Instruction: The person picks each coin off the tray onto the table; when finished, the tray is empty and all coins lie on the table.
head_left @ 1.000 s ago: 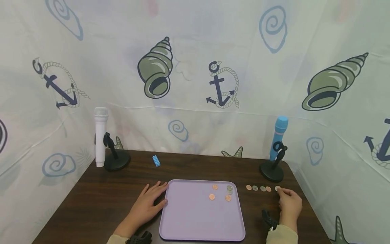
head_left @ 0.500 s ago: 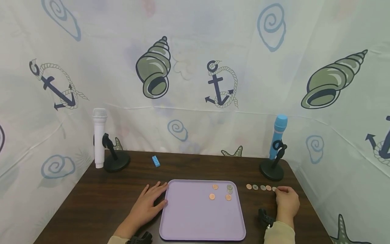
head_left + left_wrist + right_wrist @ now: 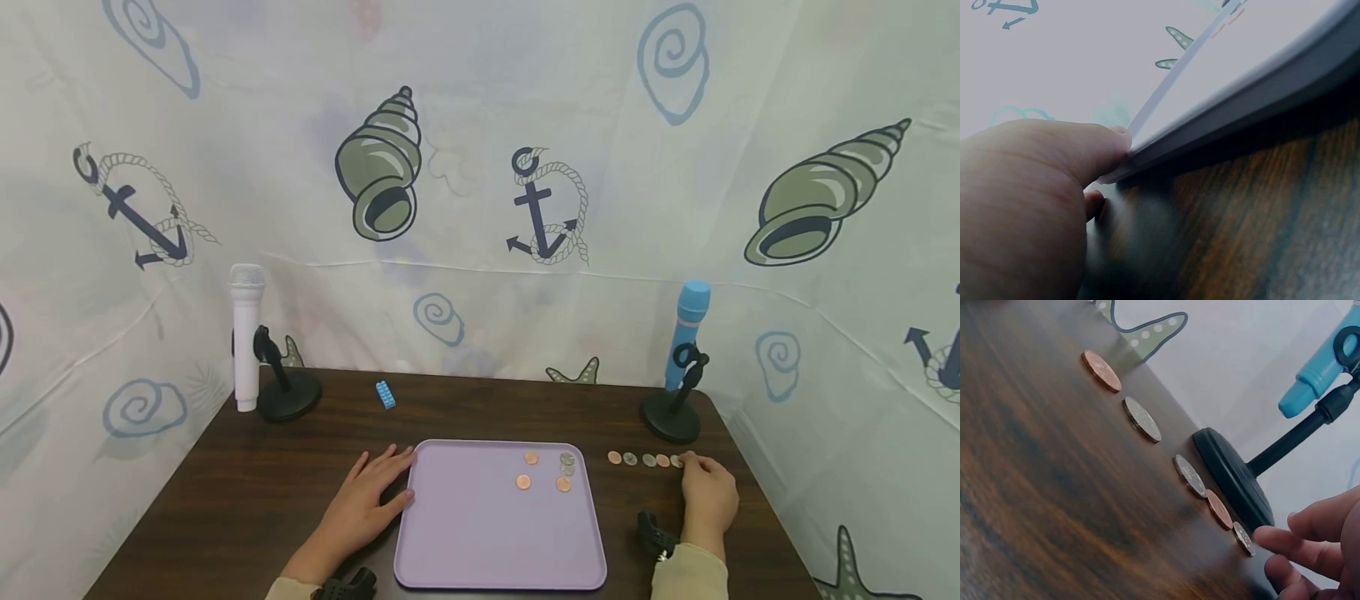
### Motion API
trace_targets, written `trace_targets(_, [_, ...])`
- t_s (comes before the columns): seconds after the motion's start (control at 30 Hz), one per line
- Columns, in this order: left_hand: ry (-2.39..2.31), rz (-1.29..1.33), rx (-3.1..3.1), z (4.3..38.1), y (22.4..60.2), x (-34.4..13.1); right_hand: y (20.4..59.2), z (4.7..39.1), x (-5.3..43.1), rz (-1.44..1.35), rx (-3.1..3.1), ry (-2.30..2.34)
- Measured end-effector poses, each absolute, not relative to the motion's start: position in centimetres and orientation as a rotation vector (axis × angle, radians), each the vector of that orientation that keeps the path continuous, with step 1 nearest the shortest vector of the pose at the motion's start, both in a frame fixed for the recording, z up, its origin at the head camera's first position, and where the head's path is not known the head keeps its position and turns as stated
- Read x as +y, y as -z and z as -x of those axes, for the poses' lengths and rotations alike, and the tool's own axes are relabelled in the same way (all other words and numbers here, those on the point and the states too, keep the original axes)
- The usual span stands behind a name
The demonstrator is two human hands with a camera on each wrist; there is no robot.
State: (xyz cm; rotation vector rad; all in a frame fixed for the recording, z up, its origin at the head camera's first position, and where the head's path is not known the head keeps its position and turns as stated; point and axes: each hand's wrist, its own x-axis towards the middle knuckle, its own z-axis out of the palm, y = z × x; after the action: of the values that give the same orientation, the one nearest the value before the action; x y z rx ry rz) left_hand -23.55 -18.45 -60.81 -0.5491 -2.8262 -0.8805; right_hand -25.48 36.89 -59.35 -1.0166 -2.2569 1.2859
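Note:
A row of several coins, copper and silver, lies flat on the dark wooden table to the right of the tray. At its right end is a silver coin, close against a copper coin. The fingertips of my right hand are right at that silver coin's edge, fingers loosely bent and the coin flat on the table. My left hand rests on the table with fingers spread, its fingertips and thumb at the left edge of the lilac tray. Inside the tray, copper coins and silver coins lie toward the upper right.
Behind the row stands a blue microphone on a black stand. A white microphone with another black stand is at the back left. A small blue toy brick lies near the back edge, before a printed cloth backdrop.
My right hand has moved slightly left, and the end silver coin has slid left to the neighbouring copper coin. My left hand and the tray have stayed put.

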Motion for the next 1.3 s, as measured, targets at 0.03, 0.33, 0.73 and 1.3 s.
trace_targets(0.03, [0.877,0.551,-2.826,23.5,60.8,-18.4,59.4,25.5,36.9,1.016,-2.222,-1.328])
trace_targets(0.33, [0.898,0.556,-2.806,23.7,61.1,-18.6,58.8,25.7,36.5,0.859,-1.716,-1.892])
trace_targets(0.73, [0.907,0.542,-2.855,23.7,61.1,-18.8,58.7,25.5,36.2,-0.262,-0.121,-2.999])
trace_targets(1.3, [0.898,0.546,-2.834,23.5,60.9,-18.7,58.9,28.7,28.6,-1.122,-1.212,-3.325])
